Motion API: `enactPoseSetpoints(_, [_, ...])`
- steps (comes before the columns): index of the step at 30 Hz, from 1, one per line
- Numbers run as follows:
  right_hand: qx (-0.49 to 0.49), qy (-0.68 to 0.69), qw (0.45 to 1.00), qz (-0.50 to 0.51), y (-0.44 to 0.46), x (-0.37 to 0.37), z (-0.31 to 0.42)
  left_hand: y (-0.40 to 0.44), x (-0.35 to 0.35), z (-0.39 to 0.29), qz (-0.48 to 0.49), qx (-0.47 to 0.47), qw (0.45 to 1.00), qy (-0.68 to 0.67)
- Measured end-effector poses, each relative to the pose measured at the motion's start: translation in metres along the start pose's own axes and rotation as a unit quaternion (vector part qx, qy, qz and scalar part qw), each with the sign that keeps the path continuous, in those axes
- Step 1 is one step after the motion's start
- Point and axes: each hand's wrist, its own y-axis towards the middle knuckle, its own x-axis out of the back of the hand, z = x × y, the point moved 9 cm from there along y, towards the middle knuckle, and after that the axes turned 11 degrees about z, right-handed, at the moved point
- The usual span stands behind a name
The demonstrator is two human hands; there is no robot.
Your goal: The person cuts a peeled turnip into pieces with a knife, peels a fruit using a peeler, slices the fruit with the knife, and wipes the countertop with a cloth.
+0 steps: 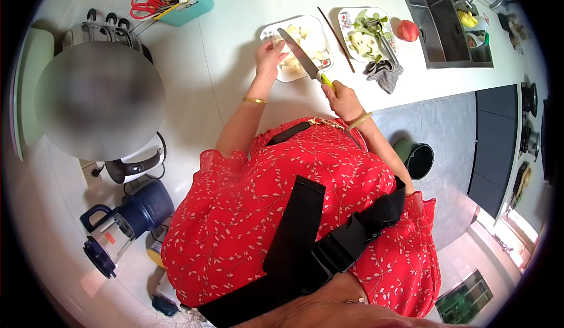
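My right hand (343, 101) grips a kitchen knife (302, 55) by its yellow-green handle. The blade slants up and left over a white plate (298, 78) that holds several pale cut fruit pieces (320, 56). At the plate's left edge, my left hand (270, 59) has its fingers curled together, seemingly around a pale piece by the blade tip; its fingertips are partly unclear. To the right, a second plate (345, 18) carries green peelings (365, 39) and a peeler-like metal tool (388, 49).
A thin brown stick (336, 39) lies between the plates. Beyond them are a grey cloth (385, 75), a red round fruit (408, 31) and a sink (432, 27). A teal holder (191, 9) with red scissors (147, 6) stands at back left. A bin (419, 160) stands below.
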Motion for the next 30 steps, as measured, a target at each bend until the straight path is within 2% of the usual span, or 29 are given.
enactPoseSetpoints(2, [0.023, -0.065, 0.997, -0.032, -0.001, 0.000, 0.006, -0.002, -0.003, 0.004, 0.004, -0.004, 1.000, 0.000])
enactPoseSetpoints(5, [0.009, -0.103, 0.994, -0.024, 0.002, -0.004, 0.012, -0.011, -0.010, 0.008, -0.039, -0.022, 0.999, 0.019])
enactPoseSetpoints(9, [0.006, -0.097, 0.995, -0.029, 0.008, -0.012, 0.003, -0.010, -0.009, 0.017, -0.058, -0.024, 0.998, -0.004])
enactPoseSetpoints(12, [-0.050, 0.061, 0.996, 0.048, 0.017, -0.024, -0.021, -0.002, 0.002, 0.025, -0.025, 0.017, 1.000, -0.008])
enactPoseSetpoints(13, [-0.086, 0.175, 0.975, 0.106, 0.016, -0.031, -0.029, 0.001, 0.003, 0.028, 0.001, 0.024, 0.999, -0.046])
enactPoseSetpoints(15, [-0.153, 0.391, 0.882, 0.214, 0.005, -0.040, -0.030, 0.005, 0.001, 0.032, 0.054, 0.037, 0.991, -0.120])
enactPoseSetpoints(16, [-0.146, 0.415, 0.874, 0.207, -0.001, -0.035, -0.022, 0.005, -0.002, 0.030, 0.073, 0.041, 0.990, -0.115])
enactPoseSetpoints(19, [-0.140, 0.406, 0.888, 0.167, -0.001, -0.022, -0.038, 0.002, -0.006, 0.027, 0.129, 0.093, 0.986, -0.056])
enactPoseSetpoints(20, [-0.145, 0.413, 0.887, 0.145, -0.003, -0.015, -0.044, 0.002, -0.001, 0.025, 0.112, 0.085, 0.990, -0.033])
enactPoseSetpoints(23, [-0.145, 0.416, 0.893, 0.095, -0.006, 0.002, -0.056, 0.005, 0.013, 0.016, 0.079, 0.076, 0.978, 0.175])
enactPoseSetpoints(30, [-0.142, 0.341, 0.929, 0.023, -0.011, 0.023, -0.066, 0.006, 0.010, 0.010, 0.064, -0.007, 0.926, 0.371])
